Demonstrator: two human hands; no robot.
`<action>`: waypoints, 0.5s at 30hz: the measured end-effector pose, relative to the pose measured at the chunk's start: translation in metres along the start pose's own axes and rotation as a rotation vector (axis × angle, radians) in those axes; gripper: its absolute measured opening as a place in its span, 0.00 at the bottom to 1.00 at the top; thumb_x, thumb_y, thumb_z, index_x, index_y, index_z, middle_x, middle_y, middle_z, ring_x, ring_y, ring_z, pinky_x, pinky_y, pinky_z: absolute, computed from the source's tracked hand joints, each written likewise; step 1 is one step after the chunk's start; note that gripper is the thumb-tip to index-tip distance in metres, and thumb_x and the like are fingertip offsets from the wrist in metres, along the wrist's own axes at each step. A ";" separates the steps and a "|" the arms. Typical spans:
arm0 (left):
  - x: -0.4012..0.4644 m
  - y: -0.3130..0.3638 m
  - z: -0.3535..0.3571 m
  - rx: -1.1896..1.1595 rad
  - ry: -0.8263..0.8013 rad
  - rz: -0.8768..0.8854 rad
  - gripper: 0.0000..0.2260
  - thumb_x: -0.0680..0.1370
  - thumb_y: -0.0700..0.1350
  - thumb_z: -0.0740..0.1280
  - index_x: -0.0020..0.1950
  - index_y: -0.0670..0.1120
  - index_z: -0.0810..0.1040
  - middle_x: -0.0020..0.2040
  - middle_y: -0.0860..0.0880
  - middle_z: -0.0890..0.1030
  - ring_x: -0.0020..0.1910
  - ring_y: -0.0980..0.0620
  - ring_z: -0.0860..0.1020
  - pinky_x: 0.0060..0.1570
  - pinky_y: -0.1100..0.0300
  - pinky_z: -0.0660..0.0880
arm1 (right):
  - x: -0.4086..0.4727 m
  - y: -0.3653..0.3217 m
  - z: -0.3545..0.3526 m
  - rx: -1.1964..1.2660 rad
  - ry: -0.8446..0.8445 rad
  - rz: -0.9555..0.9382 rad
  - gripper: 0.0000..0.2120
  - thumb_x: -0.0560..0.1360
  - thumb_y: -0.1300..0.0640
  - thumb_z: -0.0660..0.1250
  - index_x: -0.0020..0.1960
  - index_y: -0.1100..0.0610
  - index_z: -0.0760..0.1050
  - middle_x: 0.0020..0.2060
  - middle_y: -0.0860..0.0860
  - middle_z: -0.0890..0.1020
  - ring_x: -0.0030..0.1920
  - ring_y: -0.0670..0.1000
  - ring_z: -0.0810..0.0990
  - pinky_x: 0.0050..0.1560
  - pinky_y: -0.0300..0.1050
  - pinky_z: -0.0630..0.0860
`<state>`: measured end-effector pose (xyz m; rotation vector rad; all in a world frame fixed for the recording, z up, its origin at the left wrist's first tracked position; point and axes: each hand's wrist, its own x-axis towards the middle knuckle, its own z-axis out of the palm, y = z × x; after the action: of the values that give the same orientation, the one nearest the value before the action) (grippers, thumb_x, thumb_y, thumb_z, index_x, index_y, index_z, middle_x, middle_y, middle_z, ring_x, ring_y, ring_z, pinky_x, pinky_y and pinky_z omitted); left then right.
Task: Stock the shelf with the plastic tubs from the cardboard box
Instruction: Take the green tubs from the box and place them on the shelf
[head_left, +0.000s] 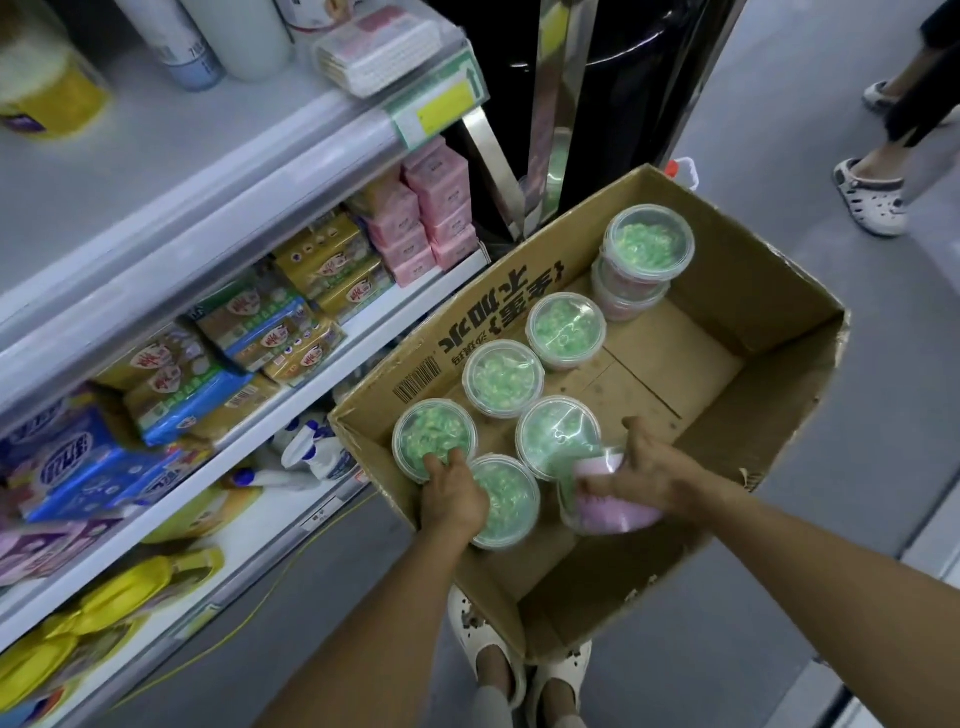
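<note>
A grey shop floor (857, 467) runs beside a white shelf (218, 208), and an open cardboard box (769, 332) stands on it at the person's feet, where pale clogs (488, 654) show under the box's near corner. Inside the box, the left hand (454, 496) rests with curled fingers over the rim of a plastic tub (434, 436) of green pieces, its palm partly covering a second tub (506, 501) nearest the person. The right hand (644, 470) grips a tilted tub (597, 493) with a pink label, just right of the left hand. Between the hands sits another green-filled tub (558, 434). Beyond the hands, two more tubs (503, 376) line the box's left wall, and farthest off a stack of two tubs (644, 254) stands in the far corner. Left of the left hand, the shelf carries soap packs (270, 322) and pink boxes (431, 208). Far beyond the right hand, another person's shoes (872, 195) stand on the floor.
</note>
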<state>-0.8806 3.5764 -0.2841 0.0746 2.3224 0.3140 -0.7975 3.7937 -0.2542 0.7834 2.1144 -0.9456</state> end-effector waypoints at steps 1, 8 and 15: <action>-0.002 0.000 0.000 0.009 0.009 0.006 0.24 0.77 0.44 0.65 0.71 0.46 0.62 0.69 0.41 0.59 0.61 0.38 0.73 0.58 0.51 0.73 | 0.005 -0.007 -0.004 0.003 -0.012 0.016 0.50 0.56 0.31 0.73 0.67 0.53 0.56 0.54 0.54 0.78 0.50 0.55 0.79 0.55 0.56 0.77; -0.012 0.013 0.002 -0.123 0.030 0.437 0.37 0.67 0.55 0.76 0.72 0.56 0.65 0.68 0.53 0.69 0.66 0.50 0.67 0.63 0.49 0.70 | 0.037 -0.055 -0.023 -0.042 -0.072 0.100 0.48 0.61 0.24 0.63 0.63 0.61 0.65 0.54 0.57 0.78 0.48 0.57 0.81 0.42 0.48 0.79; -0.008 0.027 -0.012 -0.437 0.129 0.359 0.12 0.74 0.53 0.71 0.52 0.47 0.78 0.44 0.52 0.83 0.43 0.54 0.81 0.44 0.54 0.79 | 0.026 -0.060 -0.028 0.038 -0.043 -0.232 0.35 0.71 0.26 0.46 0.68 0.45 0.70 0.66 0.53 0.73 0.65 0.57 0.72 0.61 0.56 0.73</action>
<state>-0.8846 3.5988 -0.2633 0.2612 2.3054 1.0247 -0.8664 3.7888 -0.2375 0.5381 2.1878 -1.1158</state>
